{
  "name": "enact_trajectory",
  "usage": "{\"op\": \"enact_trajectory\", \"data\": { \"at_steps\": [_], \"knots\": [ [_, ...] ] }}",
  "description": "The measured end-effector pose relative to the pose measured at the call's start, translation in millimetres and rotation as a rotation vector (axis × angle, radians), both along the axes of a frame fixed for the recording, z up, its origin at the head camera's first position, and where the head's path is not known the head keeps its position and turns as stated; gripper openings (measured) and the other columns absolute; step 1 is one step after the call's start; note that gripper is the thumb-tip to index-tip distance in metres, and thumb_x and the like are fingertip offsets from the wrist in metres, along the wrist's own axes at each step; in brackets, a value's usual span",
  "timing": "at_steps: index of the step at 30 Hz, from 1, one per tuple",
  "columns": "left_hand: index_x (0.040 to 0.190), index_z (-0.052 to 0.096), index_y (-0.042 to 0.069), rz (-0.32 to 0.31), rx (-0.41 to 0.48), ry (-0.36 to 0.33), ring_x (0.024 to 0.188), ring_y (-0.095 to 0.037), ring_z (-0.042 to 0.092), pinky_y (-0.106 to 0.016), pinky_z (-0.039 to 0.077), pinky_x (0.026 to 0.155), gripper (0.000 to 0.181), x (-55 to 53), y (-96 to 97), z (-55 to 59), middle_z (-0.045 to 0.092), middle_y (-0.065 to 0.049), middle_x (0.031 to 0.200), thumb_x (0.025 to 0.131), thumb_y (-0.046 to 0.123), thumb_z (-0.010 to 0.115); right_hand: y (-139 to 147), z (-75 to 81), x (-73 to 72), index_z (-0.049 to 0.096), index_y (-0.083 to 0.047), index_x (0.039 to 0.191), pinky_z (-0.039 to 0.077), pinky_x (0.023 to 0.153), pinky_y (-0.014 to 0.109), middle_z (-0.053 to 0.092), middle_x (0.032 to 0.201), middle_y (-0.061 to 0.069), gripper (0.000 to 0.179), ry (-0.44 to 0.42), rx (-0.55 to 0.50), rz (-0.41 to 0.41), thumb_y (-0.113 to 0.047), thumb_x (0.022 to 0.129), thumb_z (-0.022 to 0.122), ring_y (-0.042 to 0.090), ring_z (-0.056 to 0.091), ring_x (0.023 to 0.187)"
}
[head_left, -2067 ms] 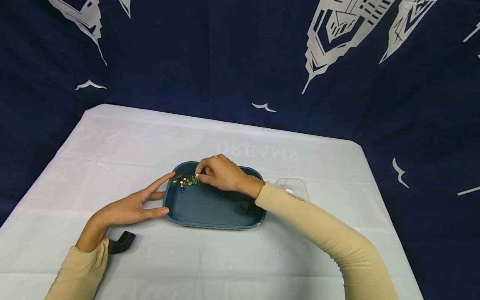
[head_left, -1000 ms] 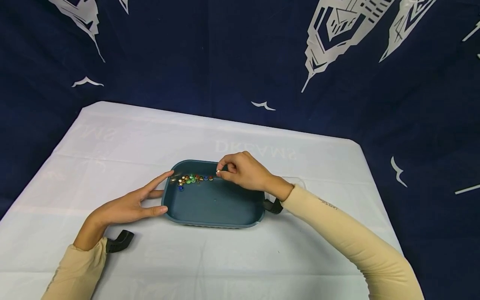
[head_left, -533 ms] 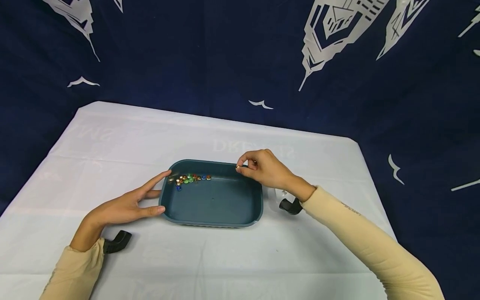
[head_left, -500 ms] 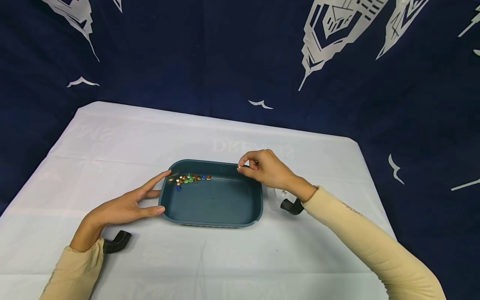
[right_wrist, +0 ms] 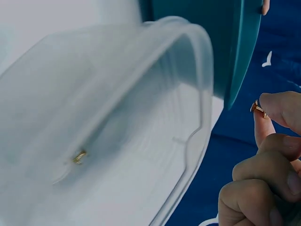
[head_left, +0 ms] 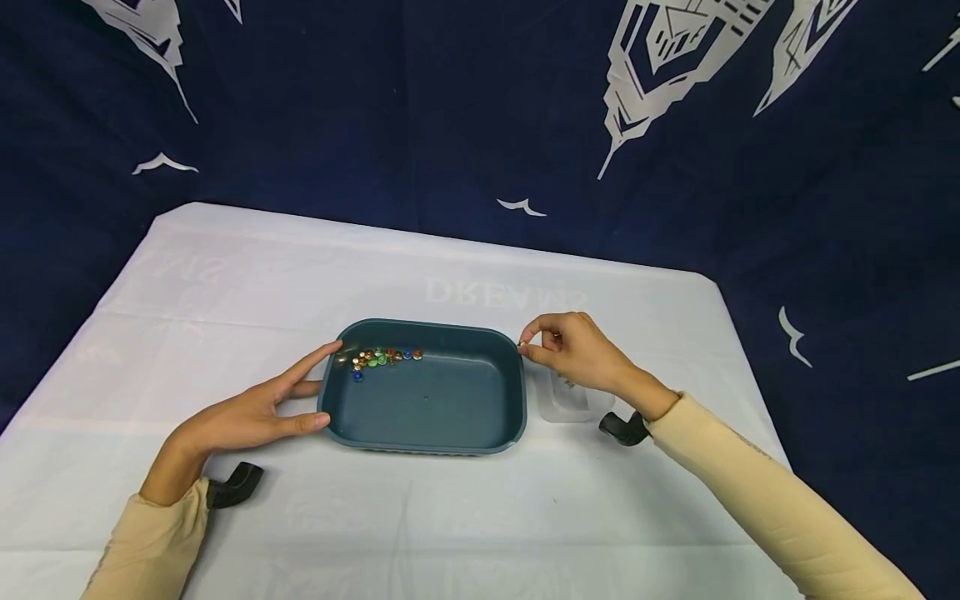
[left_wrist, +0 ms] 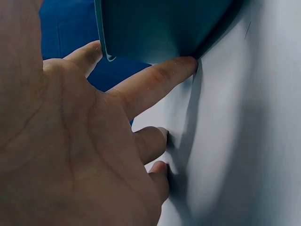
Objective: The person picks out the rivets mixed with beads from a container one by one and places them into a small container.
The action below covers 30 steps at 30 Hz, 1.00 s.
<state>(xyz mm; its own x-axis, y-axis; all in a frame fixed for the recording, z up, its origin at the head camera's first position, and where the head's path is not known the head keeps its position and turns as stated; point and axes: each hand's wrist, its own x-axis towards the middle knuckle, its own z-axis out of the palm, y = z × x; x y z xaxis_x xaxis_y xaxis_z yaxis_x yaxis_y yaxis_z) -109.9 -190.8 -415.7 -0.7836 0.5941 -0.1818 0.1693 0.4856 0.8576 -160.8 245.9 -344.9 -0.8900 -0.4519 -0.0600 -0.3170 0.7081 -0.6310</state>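
My left hand (head_left: 247,417) is spread against the left end of a dark teal tray (head_left: 442,408), its fingertips touching the tray's wall. In the left wrist view the fingers are extended, one reaching under the rim. Beyond the tray's right end, my right hand (head_left: 581,354) pinches a small gold-coloured stud (right_wrist: 257,109) between thumb and index finger, the other fingers curled in. Below that hand stands a clear plastic box (head_left: 581,410), with a small gold piece (right_wrist: 79,157) in it. Several shiny coloured pieces (head_left: 378,358), green, gold, red and blue, lie in the tray's far left part.
White cloth (head_left: 420,525) covers the table. Behind it hangs a dark blue curtain (head_left: 337,125) with white drawings. A black wrist mount (head_left: 236,485) sticks out by the left sleeve, and another black mount (head_left: 624,429) by the right wrist.
My right hand has moved right, from over the coloured pieces to past the tray's right end, carrying the stud. The clear box shows more now. The left hand stays at the tray.
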Motion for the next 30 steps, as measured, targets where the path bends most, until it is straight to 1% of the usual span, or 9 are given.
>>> {"op": "enact_trajectory", "data": {
  "at_steps": [3,10,14,18,23,26,30],
  "knots": [
    [0.16,0.004,0.042,-0.001,-0.003,-0.001,0.138,-0.042,0.046,-0.075,0.031,0.1,0.091,-0.4,-0.6,-1.0,0.042,-0.022,0.154,0.096,0.033,0.068,8,-2.9,2.4,0.072,-0.012,0.099,0.042,0.053,0.027,0.047,0.059,-0.003,0.008,-0.009,-0.001,-0.019,-0.017,0.093,0.072,0.008,0.045,0.043],
    [0.16,0.004,0.042,0.0,-0.01,-0.001,0.138,-0.043,0.046,-0.075,0.032,0.1,0.091,-0.1,-1.1,-1.4,0.042,-0.023,0.154,0.096,0.033,0.068,22,-9.5,5.8,0.072,-0.012,0.097,0.038,0.057,0.026,0.047,0.059,-0.004,0.007,-0.015,-0.009,-0.036,-0.017,0.093,0.072,0.005,0.039,0.049],
    [0.16,0.005,0.041,0.0,-0.001,-0.001,0.138,-0.042,0.046,-0.074,0.033,0.1,0.091,0.0,-1.0,-1.0,0.038,-0.021,0.157,0.096,0.032,0.069,30,-12.2,7.4,0.072,-0.011,0.097,0.037,0.058,0.025,0.046,0.06,-0.004,0.006,-0.01,-0.016,-0.042,-0.016,0.093,0.072,0.005,0.037,0.051],
    [0.16,0.005,0.042,-0.001,-0.001,-0.003,0.139,-0.042,0.045,-0.074,0.032,0.1,0.091,0.2,-0.6,-1.1,0.035,-0.021,0.159,0.096,0.033,0.068,37,-11.5,10.3,0.072,-0.011,0.097,0.037,0.058,0.025,0.046,0.06,-0.004,0.007,0.003,-0.011,-0.058,-0.015,0.092,0.073,0.005,0.036,0.052],
    [0.16,0.005,0.041,-0.005,0.005,-0.003,0.138,-0.042,0.046,-0.075,0.031,0.101,0.091,0.0,-1.2,-1.2,0.04,-0.022,0.155,0.096,0.032,0.069,44,-10.7,12.2,0.072,-0.011,0.096,0.035,0.056,0.026,0.044,0.06,-0.004,0.007,0.013,0.006,-0.088,-0.016,0.091,0.073,0.005,0.035,0.052],
    [0.16,0.005,0.041,-0.004,0.009,-0.003,0.138,-0.042,0.046,-0.074,0.031,0.101,0.091,0.0,-1.9,-1.1,0.044,-0.022,0.153,0.096,0.031,0.069,48,-10.8,13.0,0.072,-0.011,0.097,0.036,0.058,0.026,0.042,0.06,-0.005,0.007,0.014,0.015,-0.09,-0.015,0.091,0.073,0.005,0.034,0.052],
    [0.16,0.005,0.041,-0.003,0.007,-0.004,0.139,-0.041,0.046,-0.075,0.031,0.101,0.091,0.0,-2.3,-1.1,0.043,-0.021,0.154,0.096,0.032,0.069,51,-11.0,14.9,0.072,-0.009,0.098,0.038,0.06,0.026,0.041,0.059,-0.006,0.009,0.009,0.018,-0.097,-0.013,0.09,0.073,0.006,0.033,0.053]
  ]
}}
